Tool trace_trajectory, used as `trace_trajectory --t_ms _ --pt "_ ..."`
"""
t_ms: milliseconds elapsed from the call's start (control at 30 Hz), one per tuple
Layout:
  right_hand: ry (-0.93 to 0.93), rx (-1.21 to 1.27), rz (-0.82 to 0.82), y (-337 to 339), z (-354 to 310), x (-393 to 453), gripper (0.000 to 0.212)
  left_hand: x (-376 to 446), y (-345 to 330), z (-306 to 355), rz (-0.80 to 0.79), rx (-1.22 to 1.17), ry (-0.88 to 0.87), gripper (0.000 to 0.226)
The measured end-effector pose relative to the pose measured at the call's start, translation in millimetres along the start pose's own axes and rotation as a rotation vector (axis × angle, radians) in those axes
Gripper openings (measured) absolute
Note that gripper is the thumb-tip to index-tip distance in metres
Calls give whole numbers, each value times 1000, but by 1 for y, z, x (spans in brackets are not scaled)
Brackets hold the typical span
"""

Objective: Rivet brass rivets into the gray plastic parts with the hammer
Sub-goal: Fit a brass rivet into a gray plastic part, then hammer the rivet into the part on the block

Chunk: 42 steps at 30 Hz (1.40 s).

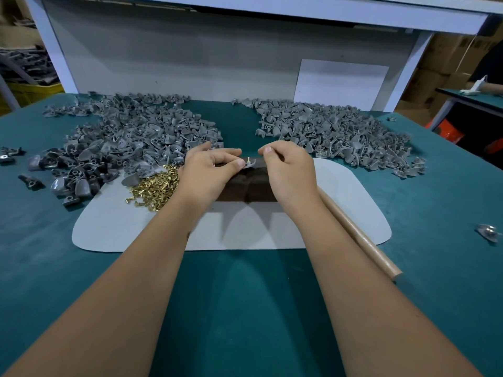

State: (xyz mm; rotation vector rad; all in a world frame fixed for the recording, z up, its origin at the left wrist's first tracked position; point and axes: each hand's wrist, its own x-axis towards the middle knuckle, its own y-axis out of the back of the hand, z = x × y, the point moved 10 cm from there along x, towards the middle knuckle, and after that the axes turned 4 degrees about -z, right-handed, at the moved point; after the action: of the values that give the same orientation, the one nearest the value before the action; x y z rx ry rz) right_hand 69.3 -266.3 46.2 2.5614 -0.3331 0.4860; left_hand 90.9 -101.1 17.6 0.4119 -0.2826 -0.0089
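My left hand (209, 170) pinches a small gray plastic part (249, 165) over a dark block (255, 187). A brass rivet (249, 160) stands upright in that part. My right hand (285, 170) hovers just right of the rivet with thumb and fingers curled, and I cannot tell if it holds anything. A pile of loose brass rivets (155, 187) lies left of my left wrist. The hammer's wooden handle (359, 235) lies on the mat under my right forearm; its head is hidden.
Two big heaps of gray plastic parts lie beyond my hands, one on the left (130, 137) and one on the right (337, 131). A light gray mat (353, 202) covers the teal table (245, 308). A stray part (487, 232) lies far right. A white backboard (217, 55) stands behind.
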Motion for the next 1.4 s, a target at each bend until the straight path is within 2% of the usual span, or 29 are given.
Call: trace_trajectory --t_ms 267,367,433,533,633,733,833,900,1000,1033,1167,1267,1333,1400 --pt "13 -77 -16 4 -7 0 18 -2 3 2 16 3 -49 7" --pt "-17 -264 22 25 -8 0 20 -3 3 2 29 -16 -66 6" --pt "-99 -507 24 43 3 -5 26 -3 1 5 34 4 -80 6" --pt "-311 -833 -121 63 34 -24 38 -4 -2 13 62 90 -109 8" --pt "-383 -894 -268 68 48 -43 16 -8 -1 15 95 162 -102 8" --pt "-341 -867 -294 66 47 -46 19 -10 0 15 115 190 -87 8" --pt "-375 -707 -326 63 50 -46 20 -12 0 15 122 171 -72 8" --pt "-452 -507 -337 60 54 -48 21 -11 -1 15 107 167 -61 8" --pt "-637 -50 -351 50 69 -58 13 -11 -1 15 96 179 -43 8" --pt "-653 9 -358 49 70 -59 11 -11 -1 15 94 189 -37 8" --pt "-531 47 -245 57 61 -58 22 -12 0 17 86 220 -28 8" --pt "-389 49 -101 68 43 -57 18 -11 0 18 77 213 -20 7" --pt "-321 84 -83 72 30 -55 16 -8 0 19 80 229 -19 6" --pt "-265 11 -109 79 17 -51 13 -6 -1 20 89 241 -13 7"
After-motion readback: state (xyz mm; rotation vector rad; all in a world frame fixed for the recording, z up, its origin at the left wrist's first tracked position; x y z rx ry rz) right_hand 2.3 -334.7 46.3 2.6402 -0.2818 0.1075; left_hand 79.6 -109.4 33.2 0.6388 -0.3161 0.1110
